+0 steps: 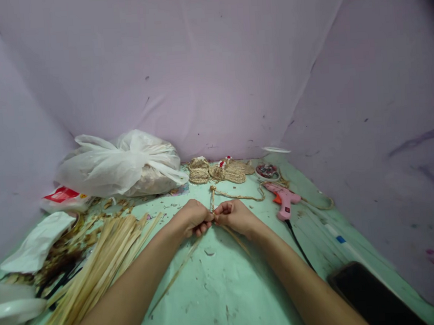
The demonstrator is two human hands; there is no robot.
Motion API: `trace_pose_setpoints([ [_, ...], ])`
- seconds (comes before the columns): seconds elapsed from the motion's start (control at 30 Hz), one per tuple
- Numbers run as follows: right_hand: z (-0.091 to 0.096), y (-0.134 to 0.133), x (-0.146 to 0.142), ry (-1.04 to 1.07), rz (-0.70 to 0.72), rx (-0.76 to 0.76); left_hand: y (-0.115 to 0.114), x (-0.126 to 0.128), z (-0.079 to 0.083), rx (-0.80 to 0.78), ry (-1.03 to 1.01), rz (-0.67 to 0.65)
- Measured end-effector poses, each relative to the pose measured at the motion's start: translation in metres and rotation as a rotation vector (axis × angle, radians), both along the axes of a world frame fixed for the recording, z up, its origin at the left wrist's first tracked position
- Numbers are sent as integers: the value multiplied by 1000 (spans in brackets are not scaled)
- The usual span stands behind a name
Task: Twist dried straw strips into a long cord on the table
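My left hand point(196, 218) and my right hand point(235, 217) meet near the middle of the table, both with fingers pinched. Between their fingertips is the lower end of a thin straw braid point(212, 200), which runs up to a knot at its top. A longer stretch of braided cord point(241, 197) trails right from that knot toward a pink glue gun point(286, 200). Under my left hand a loose straw strand point(175, 277) slants down to the left. Another strand point(237, 238) comes out below my right hand. The exact crossing of strands is hidden by my fingers.
A bundle of flat dried strips point(98, 268) lies left, beside brown scraps and dark-handled scissors point(64, 279). Behind are a tied white plastic bag point(129, 163) and woven straw pieces point(232, 172). A small round container point(267, 172) stands back right, a black phone point(372, 295) front right.
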State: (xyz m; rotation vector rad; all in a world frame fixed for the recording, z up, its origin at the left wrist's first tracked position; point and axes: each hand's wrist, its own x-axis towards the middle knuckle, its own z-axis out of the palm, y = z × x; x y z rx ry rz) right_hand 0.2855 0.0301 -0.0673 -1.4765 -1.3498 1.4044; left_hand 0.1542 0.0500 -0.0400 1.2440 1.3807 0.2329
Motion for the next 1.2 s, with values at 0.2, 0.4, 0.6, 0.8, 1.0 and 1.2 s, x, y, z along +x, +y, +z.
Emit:
trace_pose_setpoints([
  [0.2, 9, -6, -2, -623, 28, 278, -4, 4, -4, 165, 144, 7],
  [0.4, 32, -22, -15, -1076, -19, 270, -9, 11, -2, 154, 54, 90],
  [0.6, 41, -30, -27, -1131, 81, 298, -8, 10, -3, 29, -66, 202],
  [0.8, 45, -38, -36, -1042, 116, 349, 3, -7, -7, 13, -198, 59],
  [1.0, 51, -19, -2, -568, 6, 257, 12, -20, -4, -22, -254, -66],
  [1.2, 37, -7, 2, 99, -133, -216, 14, -21, -7, -20, -235, -106],
])
